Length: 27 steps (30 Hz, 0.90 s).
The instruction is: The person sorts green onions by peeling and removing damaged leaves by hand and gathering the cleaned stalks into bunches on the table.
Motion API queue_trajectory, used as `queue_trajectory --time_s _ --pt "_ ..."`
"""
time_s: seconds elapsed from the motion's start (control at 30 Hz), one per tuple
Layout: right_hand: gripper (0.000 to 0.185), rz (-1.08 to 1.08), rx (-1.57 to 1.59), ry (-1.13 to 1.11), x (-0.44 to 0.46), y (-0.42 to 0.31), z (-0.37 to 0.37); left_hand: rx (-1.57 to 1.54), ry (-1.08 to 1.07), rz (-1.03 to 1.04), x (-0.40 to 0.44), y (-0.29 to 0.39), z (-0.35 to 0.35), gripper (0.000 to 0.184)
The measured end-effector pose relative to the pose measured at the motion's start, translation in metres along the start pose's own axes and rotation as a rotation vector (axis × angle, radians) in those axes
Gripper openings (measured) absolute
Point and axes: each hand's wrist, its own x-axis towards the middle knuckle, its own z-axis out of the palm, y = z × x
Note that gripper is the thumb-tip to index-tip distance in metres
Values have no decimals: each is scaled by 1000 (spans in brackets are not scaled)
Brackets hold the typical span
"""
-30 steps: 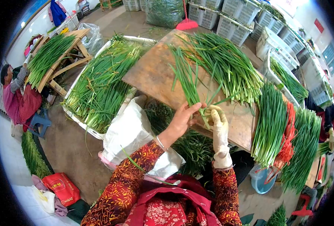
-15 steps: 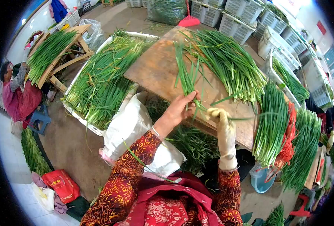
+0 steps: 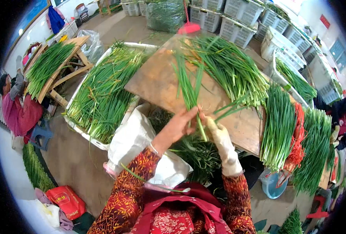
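A small bunch of green stalks [image 3: 186,90] is gripped in my bare left hand [image 3: 177,128], with pale stem ends sticking out below the fingers. My gloved right hand [image 3: 218,141] touches the bunch near those ends, its fingertips pressed together; whether they pinch a stalk is too small to tell. Both hands are over the near edge of a wooden board [image 3: 153,82]. A big pile of stalks [image 3: 235,70] lies on the board's far right part. A few loose stalks [image 3: 231,107] rest beside my right hand.
On the left stands a white crate of stalks [image 3: 102,91] beside a white sack [image 3: 132,142]. Trimmed bundles [image 3: 277,126] and red ties [image 3: 297,138] are at the right. A blue bucket [image 3: 274,186] stands below. A person [image 3: 21,105] sits at the far left.
My right hand has come back from the right to meet my left hand at the stem ends. The stalk trailing from my right hand has gone from it. The view has shifted slightly.
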Motion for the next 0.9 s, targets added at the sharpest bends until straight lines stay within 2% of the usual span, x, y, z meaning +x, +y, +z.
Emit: queue_trajectory --time_s 0.07,0.13,0.17,0.2,0.27,0.3,0.33,0.37,0.4,0.43,0.47,0.5,0.53,0.57,0.6,0.67,0.7,0.73,0.8,0.87,0.9 --pt "30 -111 147 5 10 0 9 -11 -53 26 0 -3 -7 22" --pt "29 -142 175 26 8 0 7 -13 34 150 -4 2 -14 22" --pt "29 -166 204 46 5 3 6 182 96 206 -5 5 -25 22" --pt "31 -207 250 -131 10 19 -3 99 176 355 -5 7 -21 20" --pt "35 -155 -66 -476 -7 24 -9 69 246 512 0 30 -40 18" --pt "39 -273 -461 -645 -12 52 -17 -29 256 641 5 40 -49 16" --pt "41 -240 -739 -706 -17 51 -17 -131 268 772 9 48 -51 15" --pt "45 -227 -1020 -790 -22 50 -17 -235 340 778 10 53 -48 15" --pt "47 -67 -1172 -765 -30 13 -4 -243 333 790 17 51 -54 15" --pt "52 106 -1276 -644 -23 -9 5 -440 147 651 26 46 -67 16" --pt "59 -97 -1205 -527 -15 -20 -6 -627 -40 500 31 42 -73 16" --pt "53 -150 -910 -309 -3 -37 -21 -665 3 308 31 37 -51 19" --pt "46 -256 -606 -130 9 -54 -35 -596 22 285 38 31 -49 18" --pt "29 -367 -611 45 21 -66 -40 -580 40 245 41 25 -44 18" --pt "21 -407 -720 197 30 -81 -48 -564 56 204 44 20 -39 18" --pt "16 -931 -964 523 59 -89 -82 -522 30 196 48 12 -33 18" --pt "16 -825 -1061 720 56 -107 -87 -479 21 195 50 9 -31 18" --pt "20 -992 -1118 866 75 -105 -112 -481 12 192 51 6 -29 18" --pt "22 -831 -1577 975 89 -111 -146 -422 92 124 53 -1 -28 20" --pt "21 -596 -1542 794 98 -102 -158 -417 93 94 54 -7 -25 20" --pt "17 -598 -1439 778 99 -95 -155 -412 99 70 55 -11 -24 21"
